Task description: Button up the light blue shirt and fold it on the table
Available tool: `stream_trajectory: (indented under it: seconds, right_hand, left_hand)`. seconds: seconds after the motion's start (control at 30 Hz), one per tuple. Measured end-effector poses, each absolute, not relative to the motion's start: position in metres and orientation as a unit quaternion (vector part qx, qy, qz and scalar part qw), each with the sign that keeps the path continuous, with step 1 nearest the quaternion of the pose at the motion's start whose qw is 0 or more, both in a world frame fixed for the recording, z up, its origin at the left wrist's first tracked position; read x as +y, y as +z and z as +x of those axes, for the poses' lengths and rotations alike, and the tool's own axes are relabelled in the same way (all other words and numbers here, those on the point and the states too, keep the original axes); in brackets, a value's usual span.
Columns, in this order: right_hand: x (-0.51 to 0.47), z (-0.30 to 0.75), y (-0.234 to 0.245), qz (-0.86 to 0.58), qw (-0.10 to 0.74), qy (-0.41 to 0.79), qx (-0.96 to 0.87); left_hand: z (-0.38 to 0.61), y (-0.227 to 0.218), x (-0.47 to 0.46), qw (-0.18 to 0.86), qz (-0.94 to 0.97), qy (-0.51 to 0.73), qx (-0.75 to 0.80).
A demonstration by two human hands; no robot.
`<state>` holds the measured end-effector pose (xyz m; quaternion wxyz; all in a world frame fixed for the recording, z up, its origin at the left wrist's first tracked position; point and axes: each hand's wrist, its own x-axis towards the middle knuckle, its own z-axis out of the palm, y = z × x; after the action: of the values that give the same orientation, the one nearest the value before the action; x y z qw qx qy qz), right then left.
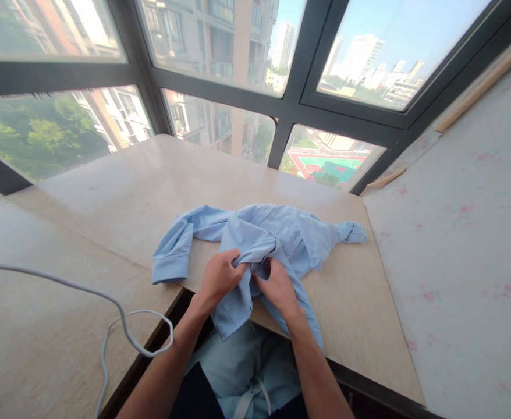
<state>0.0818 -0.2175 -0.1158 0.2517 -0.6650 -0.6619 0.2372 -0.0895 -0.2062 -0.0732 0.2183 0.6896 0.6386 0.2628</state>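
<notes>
A light blue shirt [259, 224] lies crumpled across the ledge in front of me, with one sleeve stretched to the left and a cuffed end to the right. My left hand [223, 273] is closed on a fold near its middle, thumb on top. Just beside it, my right hand [277, 285] pinches the cloth at a dark gap in the folds. The fingertips of my right hand are partly hidden by fabric. Part of the shirt hangs over the front edge, towards my lap.
A white cable [120, 314] loops across the left side of the ledge [85, 221]. Dark-framed windows [220, 87] rise behind it. To the right stands a wall [447, 262] with a flower pattern. The ledge's front edge runs close to my body.
</notes>
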Motion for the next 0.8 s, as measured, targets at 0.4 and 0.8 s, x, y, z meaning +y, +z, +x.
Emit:
stream_trajectory:
  seconds: [0.4, 0.8]
  right_hand:
    - [-0.218, 0.094, -0.112, -0.623, 0.38, 0.315, -0.606]
    - [-0.231, 0.084, -0.092, -0.513, 0.481, 0.413, -0.579]
  left_hand:
    - [-0.11, -0.054, -0.206, 0.143, 0.693, 0.216, 0.673]
    - [-0.073, -0.069, -0.237, 0.2, 0.705, 0.419, 0.536]
